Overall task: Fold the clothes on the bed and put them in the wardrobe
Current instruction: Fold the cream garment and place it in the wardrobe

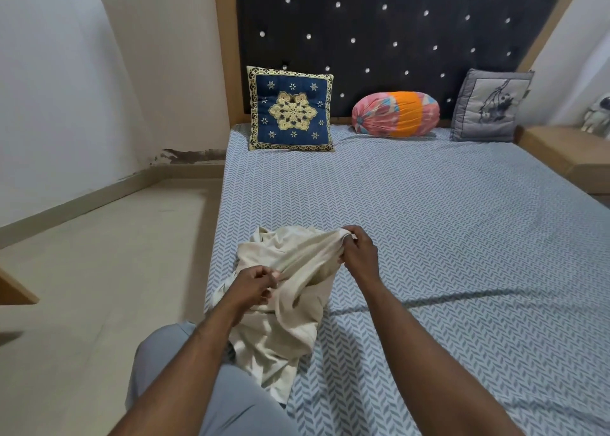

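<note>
A crumpled cream garment [290, 307] lies at the near left edge of the bed [429, 224], partly lifted off the sheet. My left hand [254, 285] pinches a fold of it near its middle. My right hand [358, 250] grips its upper edge, pulling the cloth taut between the two hands. The lower part of the garment hangs over the bed edge against my grey trousers [185, 379]. No wardrobe is in view.
A blue embroidered cushion [290, 110], a pink-and-orange bolster [396, 114] and a grey cushion [488, 107] lean on the dark headboard. A wooden side ledge [567, 153] runs along the bed's right. Beige floor [99, 270] lies to the left.
</note>
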`<act>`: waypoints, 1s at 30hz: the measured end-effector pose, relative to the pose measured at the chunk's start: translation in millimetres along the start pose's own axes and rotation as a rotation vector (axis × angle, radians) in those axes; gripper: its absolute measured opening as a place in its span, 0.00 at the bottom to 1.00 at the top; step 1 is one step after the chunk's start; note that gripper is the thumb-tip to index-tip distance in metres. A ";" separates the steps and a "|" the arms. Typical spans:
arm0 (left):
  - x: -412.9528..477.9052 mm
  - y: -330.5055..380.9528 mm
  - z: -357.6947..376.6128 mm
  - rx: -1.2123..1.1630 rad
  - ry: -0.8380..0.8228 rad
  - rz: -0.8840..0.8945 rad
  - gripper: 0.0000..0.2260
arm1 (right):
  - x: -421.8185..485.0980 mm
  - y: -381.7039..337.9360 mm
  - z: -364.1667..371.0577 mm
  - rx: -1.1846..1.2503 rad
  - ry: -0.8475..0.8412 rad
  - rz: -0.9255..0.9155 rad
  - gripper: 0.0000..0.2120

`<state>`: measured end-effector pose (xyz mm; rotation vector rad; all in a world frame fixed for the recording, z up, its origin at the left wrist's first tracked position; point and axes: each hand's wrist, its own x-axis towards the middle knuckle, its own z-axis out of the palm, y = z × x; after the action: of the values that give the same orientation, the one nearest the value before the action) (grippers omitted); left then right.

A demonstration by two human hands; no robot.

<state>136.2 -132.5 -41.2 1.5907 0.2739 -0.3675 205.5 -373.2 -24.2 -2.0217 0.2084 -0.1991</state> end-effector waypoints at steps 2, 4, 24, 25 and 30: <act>-1.6 -8.7 -0.7 0.171 0.012 -0.055 0.01 | -0.8 -2.4 -10.0 0.074 -0.030 0.009 0.10; -11.2 -13.9 4.7 0.496 -0.156 -0.162 0.06 | -1.9 -3.9 -17.3 0.127 -0.093 0.023 0.12; 17.0 104.7 -48.6 0.316 0.621 0.258 0.15 | 61.1 -40.2 -93.3 0.272 0.423 0.156 0.11; 14.9 116.5 -52.7 0.344 0.713 0.305 0.15 | 59.9 -45.7 -92.7 0.248 0.375 0.124 0.11; 11.1 162.0 -76.4 -0.430 0.756 0.471 0.11 | 29.3 -94.9 -94.8 0.227 -0.526 0.117 0.13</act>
<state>215.2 -65.7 105.3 1.2537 0.4982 0.6396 217.7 -420.7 104.1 -1.7603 -0.0292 0.3665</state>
